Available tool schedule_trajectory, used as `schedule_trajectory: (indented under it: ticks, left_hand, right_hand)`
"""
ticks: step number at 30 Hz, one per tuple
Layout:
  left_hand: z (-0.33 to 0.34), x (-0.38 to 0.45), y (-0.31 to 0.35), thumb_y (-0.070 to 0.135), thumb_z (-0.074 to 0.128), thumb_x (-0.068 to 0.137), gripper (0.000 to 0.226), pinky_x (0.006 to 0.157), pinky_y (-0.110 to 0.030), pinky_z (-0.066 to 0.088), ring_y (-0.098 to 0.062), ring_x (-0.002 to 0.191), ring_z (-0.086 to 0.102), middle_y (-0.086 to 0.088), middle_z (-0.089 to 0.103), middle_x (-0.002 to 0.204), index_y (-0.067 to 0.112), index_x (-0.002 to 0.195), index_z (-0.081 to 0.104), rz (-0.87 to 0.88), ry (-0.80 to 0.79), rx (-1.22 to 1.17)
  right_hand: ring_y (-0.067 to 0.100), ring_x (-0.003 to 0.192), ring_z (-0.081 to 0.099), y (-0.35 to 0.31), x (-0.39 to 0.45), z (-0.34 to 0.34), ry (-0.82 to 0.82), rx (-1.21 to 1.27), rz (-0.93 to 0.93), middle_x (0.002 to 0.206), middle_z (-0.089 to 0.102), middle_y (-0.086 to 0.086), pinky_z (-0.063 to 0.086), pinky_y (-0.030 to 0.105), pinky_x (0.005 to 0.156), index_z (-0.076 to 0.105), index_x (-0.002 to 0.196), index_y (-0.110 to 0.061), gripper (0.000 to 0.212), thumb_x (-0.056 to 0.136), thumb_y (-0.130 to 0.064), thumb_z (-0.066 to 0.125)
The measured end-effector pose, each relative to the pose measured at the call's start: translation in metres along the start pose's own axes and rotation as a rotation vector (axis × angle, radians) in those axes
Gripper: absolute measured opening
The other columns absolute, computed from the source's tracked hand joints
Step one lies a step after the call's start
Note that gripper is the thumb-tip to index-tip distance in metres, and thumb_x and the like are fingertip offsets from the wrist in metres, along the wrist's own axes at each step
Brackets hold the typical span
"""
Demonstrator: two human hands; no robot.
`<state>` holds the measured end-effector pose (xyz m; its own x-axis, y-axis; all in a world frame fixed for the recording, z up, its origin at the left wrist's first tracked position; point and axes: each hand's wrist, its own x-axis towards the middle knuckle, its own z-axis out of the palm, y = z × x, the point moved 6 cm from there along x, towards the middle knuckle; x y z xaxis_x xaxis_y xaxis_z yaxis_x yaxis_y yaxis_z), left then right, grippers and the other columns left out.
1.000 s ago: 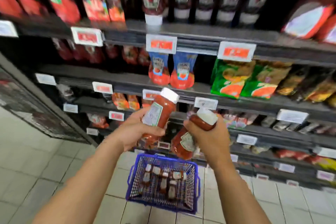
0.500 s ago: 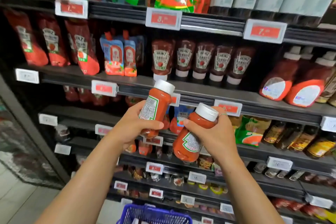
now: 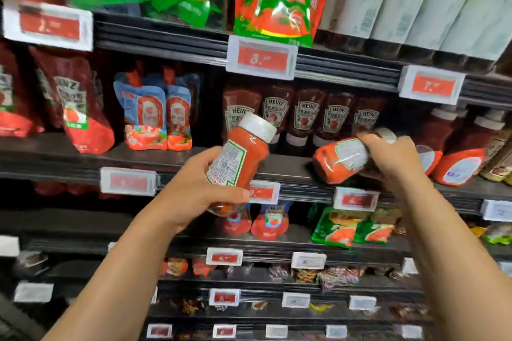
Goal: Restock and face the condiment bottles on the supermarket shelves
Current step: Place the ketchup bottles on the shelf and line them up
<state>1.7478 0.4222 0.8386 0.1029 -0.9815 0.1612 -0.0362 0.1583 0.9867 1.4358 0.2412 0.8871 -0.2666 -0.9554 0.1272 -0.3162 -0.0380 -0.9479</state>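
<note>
1. The left hand is gripping a red plastic sauce bottle with a white ribbed cap, fingers curled round its lower half, holding it tilted in front of the dark shelf edge, cap up and to the right.
2. The right hand is clasping a second red sauce bottle with a white label at its cap end, holding it nearly on its side just above the same shelf board.
3. This second bottle is lying in front of the row of dark Heinz squeeze bottles, beside the red white-capped bottles at the right.
</note>
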Motion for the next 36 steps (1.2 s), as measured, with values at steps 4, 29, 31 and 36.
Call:
schedule_trajectory:
  ticks: [4, 29, 31, 36]
  left_hand:
    - [0.023, 0.021, 0.002, 0.026, 0.094, 0.051, 0.06, 0.067, -0.032, 0.059, -0.015, 0.083, 0.072, 0.0, 0.075, 0.094, 0.034, 0.106, 0.071, -0.01, 0.018, 0.034]
    - [0.068, 0.078, 0.036, 0.049, 0.085, 0.053, 0.063, 0.076, -0.04, 0.061, -0.026, 0.092, 0.075, -0.009, 0.078, 0.099, 0.019, 0.107, 0.074, -0.164, 0.124, 0.132]
    - [0.063, 0.079, 0.042, 0.053, 0.083, 0.055, 0.068, 0.07, -0.037, 0.061, -0.024, 0.09, 0.076, -0.006, 0.078, 0.1, 0.02, 0.113, 0.07, -0.132, 0.161, 0.136]
    - [0.06, 0.082, 0.06, 0.065, 0.078, 0.062, 0.052, 0.064, -0.03, 0.056, -0.009, 0.072, 0.074, 0.005, 0.078, 0.082, 0.027, 0.098, 0.072, -0.035, 0.263, 0.316]
  right_hand:
    - [0.022, 0.074, 0.069, 0.027, 0.035, 0.015, -0.142, 0.157, 0.185, 0.098, 0.066, 0.011, 0.058, 0.032, 0.046, 0.066, 0.086, -0.015, 0.041, 0.08, -0.053, 0.082]
    - [0.029, 0.118, 0.058, -0.056, -0.076, 0.076, -0.571, -0.508, -1.236, 0.133, 0.059, 0.0, 0.048, 0.048, 0.098, 0.055, 0.145, -0.025, 0.068, 0.082, -0.017, 0.078]
    - [0.026, 0.113, 0.062, -0.05, -0.072, 0.083, -0.573, -0.43, -1.16, 0.126, 0.064, -0.003, 0.051, 0.046, 0.096, 0.057, 0.142, -0.028, 0.065, 0.082, -0.021, 0.08]
    - [0.015, 0.094, 0.068, -0.046, -0.065, 0.093, -0.437, -0.352, -0.972, 0.102, 0.074, -0.008, 0.056, 0.036, 0.083, 0.067, 0.123, -0.036, 0.053, 0.074, -0.05, 0.081]
